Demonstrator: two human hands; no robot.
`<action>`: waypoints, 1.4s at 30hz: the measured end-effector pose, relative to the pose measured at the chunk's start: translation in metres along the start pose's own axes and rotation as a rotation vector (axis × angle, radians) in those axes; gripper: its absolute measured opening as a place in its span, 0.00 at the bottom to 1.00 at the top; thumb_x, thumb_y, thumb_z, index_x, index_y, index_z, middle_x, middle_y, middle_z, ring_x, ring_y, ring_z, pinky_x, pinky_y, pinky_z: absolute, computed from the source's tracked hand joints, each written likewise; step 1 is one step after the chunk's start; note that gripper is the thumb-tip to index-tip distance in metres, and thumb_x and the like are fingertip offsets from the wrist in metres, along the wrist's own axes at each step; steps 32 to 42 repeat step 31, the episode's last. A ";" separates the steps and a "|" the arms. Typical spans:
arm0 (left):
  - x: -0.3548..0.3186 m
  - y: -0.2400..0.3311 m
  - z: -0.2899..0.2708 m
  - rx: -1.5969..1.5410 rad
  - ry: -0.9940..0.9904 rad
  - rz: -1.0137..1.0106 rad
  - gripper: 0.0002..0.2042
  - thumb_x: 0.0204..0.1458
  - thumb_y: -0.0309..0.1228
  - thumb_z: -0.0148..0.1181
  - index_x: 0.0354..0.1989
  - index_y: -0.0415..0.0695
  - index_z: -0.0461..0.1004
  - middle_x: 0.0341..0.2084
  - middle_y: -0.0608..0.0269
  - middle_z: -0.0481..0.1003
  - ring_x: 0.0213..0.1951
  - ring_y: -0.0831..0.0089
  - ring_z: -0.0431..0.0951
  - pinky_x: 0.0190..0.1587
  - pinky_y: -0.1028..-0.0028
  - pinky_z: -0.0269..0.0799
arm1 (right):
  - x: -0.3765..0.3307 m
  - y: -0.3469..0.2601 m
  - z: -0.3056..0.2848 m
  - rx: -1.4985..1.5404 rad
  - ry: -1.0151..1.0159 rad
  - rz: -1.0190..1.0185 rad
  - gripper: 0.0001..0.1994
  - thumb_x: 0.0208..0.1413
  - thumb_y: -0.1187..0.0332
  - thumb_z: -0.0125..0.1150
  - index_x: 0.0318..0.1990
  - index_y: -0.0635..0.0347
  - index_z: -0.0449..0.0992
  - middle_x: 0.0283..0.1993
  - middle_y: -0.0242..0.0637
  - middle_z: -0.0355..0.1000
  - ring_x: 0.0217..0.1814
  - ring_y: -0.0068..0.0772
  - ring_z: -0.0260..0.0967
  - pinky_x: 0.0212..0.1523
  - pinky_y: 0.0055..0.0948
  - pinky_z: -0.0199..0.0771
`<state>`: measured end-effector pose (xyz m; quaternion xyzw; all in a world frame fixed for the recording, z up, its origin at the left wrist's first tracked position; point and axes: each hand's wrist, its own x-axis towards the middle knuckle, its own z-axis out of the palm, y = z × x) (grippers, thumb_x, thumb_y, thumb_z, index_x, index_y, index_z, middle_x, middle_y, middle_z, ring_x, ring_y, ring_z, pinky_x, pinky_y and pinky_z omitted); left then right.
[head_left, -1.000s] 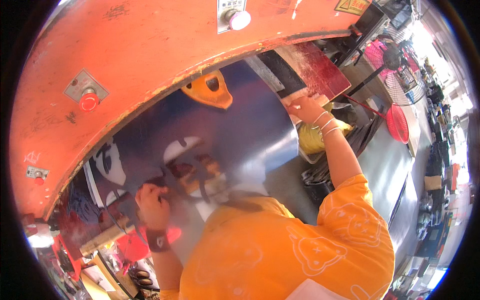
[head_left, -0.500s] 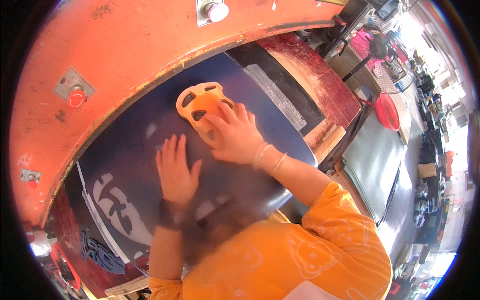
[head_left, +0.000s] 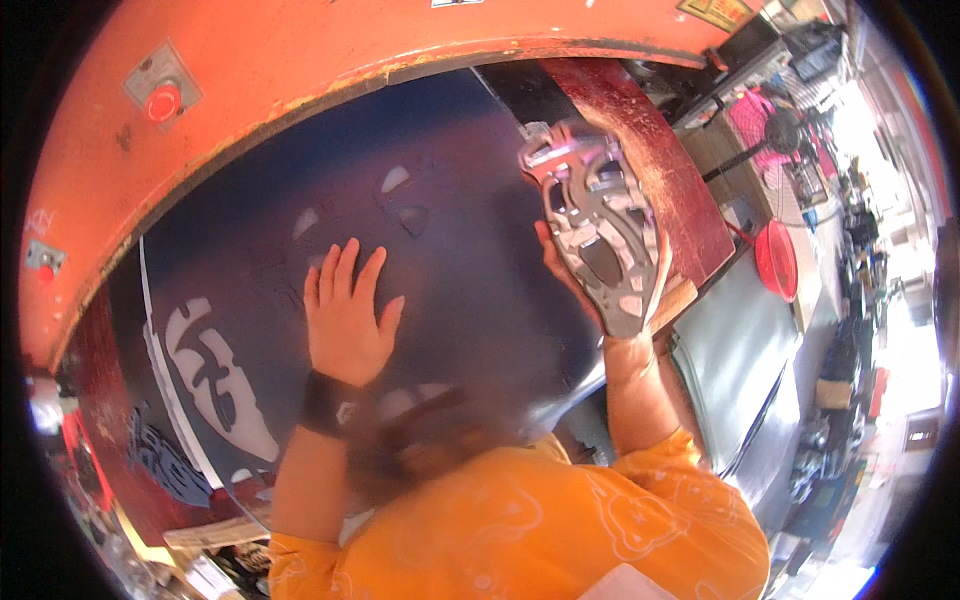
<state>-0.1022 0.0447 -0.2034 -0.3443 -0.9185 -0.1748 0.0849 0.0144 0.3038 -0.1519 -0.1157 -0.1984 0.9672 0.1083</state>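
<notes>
My left hand (head_left: 347, 325) lies flat on a dark blue sheet (head_left: 465, 255), fingers spread and holding nothing. My right hand (head_left: 567, 280) grips a cutting die (head_left: 628, 235) from underneath, over the sheet's right side. The die is tilted up, so its metal blades and openings face me; its orange back is out of sight. Beyond my left fingertips, small pale cut-outs (head_left: 396, 179) and faint cut outlines show in the sheet. A larger pale cut-out shape (head_left: 222, 375) lies left of my left hand.
An orange machine beam (head_left: 300, 60) with a red push button (head_left: 163, 102) arches over the far side. Dark cut scraps (head_left: 165, 462) sit at the lower left. Grey-green sheets (head_left: 735, 340) are stacked on the right, near a red basket (head_left: 776, 260) and a fan (head_left: 782, 130).
My right hand has lifted the die off the sheet, carried it right and turned its blades toward me. Cut marks are uncovered where it lay. My left hand stays flat on the sheet.
</notes>
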 end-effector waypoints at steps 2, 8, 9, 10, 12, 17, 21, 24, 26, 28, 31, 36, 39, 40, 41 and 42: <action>0.000 0.000 0.000 -0.006 0.005 -0.003 0.25 0.50 0.38 0.56 0.58 0.49 0.64 0.59 0.52 0.59 0.62 0.54 0.56 0.64 0.54 0.45 | -0.008 -0.004 -0.011 0.209 0.104 -0.019 0.36 0.48 0.43 0.54 0.61 0.53 0.60 0.64 0.50 0.53 0.65 0.64 0.45 0.62 0.57 0.50; 0.001 0.002 0.000 -0.002 0.032 -0.007 0.24 0.49 0.38 0.57 0.56 0.50 0.66 0.59 0.54 0.61 0.62 0.55 0.57 0.64 0.55 0.46 | -0.020 -0.068 -0.034 -0.462 0.333 -0.224 0.37 0.49 0.43 0.53 0.63 0.55 0.58 0.61 0.47 0.60 0.63 0.48 0.55 0.60 0.50 0.58; 0.001 0.002 0.000 -0.009 0.025 -0.012 0.24 0.49 0.38 0.58 0.56 0.50 0.66 0.58 0.54 0.61 0.62 0.55 0.57 0.64 0.55 0.46 | -0.018 -0.082 -0.039 -0.491 0.256 -0.211 0.35 0.47 0.49 0.59 0.60 0.55 0.61 0.54 0.41 0.65 0.57 0.41 0.60 0.54 0.43 0.65; 0.001 0.002 0.000 -0.016 0.031 -0.015 0.24 0.48 0.38 0.58 0.55 0.50 0.67 0.58 0.54 0.62 0.62 0.55 0.58 0.64 0.55 0.47 | -0.013 -0.098 -0.043 -0.495 0.131 -0.183 0.33 0.44 0.54 0.64 0.58 0.56 0.63 0.47 0.34 0.70 0.51 0.34 0.66 0.48 0.35 0.71; 0.000 0.002 0.000 -0.034 0.044 -0.017 0.23 0.47 0.37 0.59 0.55 0.49 0.67 0.57 0.54 0.62 0.61 0.55 0.58 0.63 0.55 0.48 | 0.005 -0.127 -0.055 -0.870 -0.014 -0.188 0.36 0.44 0.60 0.66 0.60 0.67 0.61 0.49 0.43 0.70 0.44 0.34 0.70 0.47 0.28 0.72; 0.004 0.003 -0.001 -0.043 0.059 -0.023 0.22 0.46 0.36 0.60 0.52 0.49 0.69 0.56 0.55 0.64 0.59 0.54 0.60 0.62 0.54 0.51 | 0.043 -0.133 -0.090 -1.996 -0.026 -0.425 0.37 0.34 0.72 0.70 0.58 0.60 0.65 0.59 0.48 0.63 0.57 0.45 0.63 0.58 0.35 0.62; 0.007 0.009 0.000 -0.012 0.073 -0.038 0.22 0.46 0.35 0.60 0.52 0.48 0.68 0.55 0.54 0.64 0.59 0.52 0.60 0.62 0.53 0.51 | 0.053 -0.110 -0.071 -2.559 0.016 -0.815 0.26 0.38 0.71 0.66 0.51 0.53 0.72 0.55 0.47 0.65 0.57 0.53 0.61 0.58 0.44 0.61; 0.008 0.009 0.000 -0.015 0.056 -0.049 0.22 0.47 0.35 0.60 0.52 0.48 0.68 0.55 0.55 0.64 0.59 0.53 0.60 0.62 0.53 0.51 | 0.100 -0.071 -0.042 -2.129 -0.278 -0.936 0.20 0.43 0.67 0.64 0.48 0.53 0.73 0.53 0.42 0.67 0.58 0.47 0.61 0.57 0.44 0.60; 0.006 0.010 -0.001 -0.031 0.054 -0.049 0.22 0.47 0.36 0.60 0.53 0.49 0.68 0.55 0.55 0.64 0.59 0.54 0.60 0.62 0.53 0.50 | 0.137 -0.022 -0.020 -2.187 -0.424 -0.773 0.20 0.47 0.63 0.62 0.50 0.51 0.72 0.51 0.39 0.68 0.57 0.44 0.61 0.57 0.42 0.60; 0.007 0.008 -0.002 -0.039 0.048 -0.049 0.22 0.46 0.36 0.60 0.53 0.49 0.68 0.56 0.55 0.63 0.60 0.54 0.60 0.62 0.53 0.49 | 0.149 0.018 -0.004 -2.500 -0.318 -0.628 0.19 0.50 0.58 0.59 0.49 0.50 0.73 0.51 0.40 0.68 0.57 0.44 0.61 0.56 0.40 0.61; 0.004 0.003 0.001 -0.065 0.040 -0.064 0.23 0.46 0.36 0.60 0.53 0.49 0.68 0.56 0.56 0.63 0.60 0.54 0.59 0.63 0.53 0.49 | 0.154 0.042 0.004 -2.559 -0.249 -0.501 0.22 0.46 0.60 0.64 0.50 0.52 0.72 0.57 0.41 0.65 0.59 0.43 0.60 0.57 0.42 0.61; 0.004 0.003 0.001 -0.065 0.040 -0.064 0.23 0.46 0.36 0.60 0.53 0.49 0.68 0.56 0.56 0.63 0.60 0.54 0.59 0.63 0.53 0.49 | 0.154 0.042 0.004 -2.559 -0.249 -0.501 0.22 0.46 0.60 0.64 0.50 0.52 0.72 0.57 0.41 0.65 0.59 0.43 0.60 0.57 0.42 0.61; 0.004 0.003 0.001 -0.065 0.040 -0.064 0.23 0.46 0.36 0.60 0.53 0.49 0.68 0.56 0.56 0.63 0.60 0.54 0.59 0.63 0.53 0.49 | 0.154 0.042 0.004 -2.559 -0.249 -0.501 0.22 0.46 0.60 0.64 0.50 0.52 0.72 0.57 0.41 0.65 0.59 0.43 0.60 0.57 0.42 0.61; 0.004 0.003 0.001 -0.065 0.040 -0.064 0.23 0.46 0.36 0.60 0.53 0.49 0.68 0.56 0.56 0.63 0.60 0.54 0.59 0.63 0.53 0.49 | 0.154 0.042 0.004 -2.559 -0.249 -0.501 0.22 0.46 0.60 0.64 0.50 0.52 0.72 0.57 0.41 0.65 0.59 0.43 0.60 0.57 0.42 0.61; 0.004 0.003 0.001 -0.065 0.040 -0.064 0.23 0.46 0.36 0.60 0.53 0.49 0.68 0.56 0.56 0.63 0.60 0.54 0.59 0.63 0.53 0.49 | 0.154 0.042 0.004 -2.559 -0.249 -0.501 0.22 0.46 0.60 0.64 0.50 0.52 0.72 0.57 0.41 0.65 0.59 0.43 0.60 0.57 0.42 0.61; 0.004 0.003 0.001 -0.065 0.040 -0.064 0.23 0.46 0.36 0.60 0.53 0.49 0.68 0.56 0.56 0.63 0.60 0.54 0.59 0.63 0.53 0.49 | 0.154 0.042 0.004 -2.559 -0.249 -0.501 0.22 0.46 0.60 0.64 0.50 0.52 0.72 0.57 0.41 0.65 0.59 0.43 0.60 0.57 0.42 0.61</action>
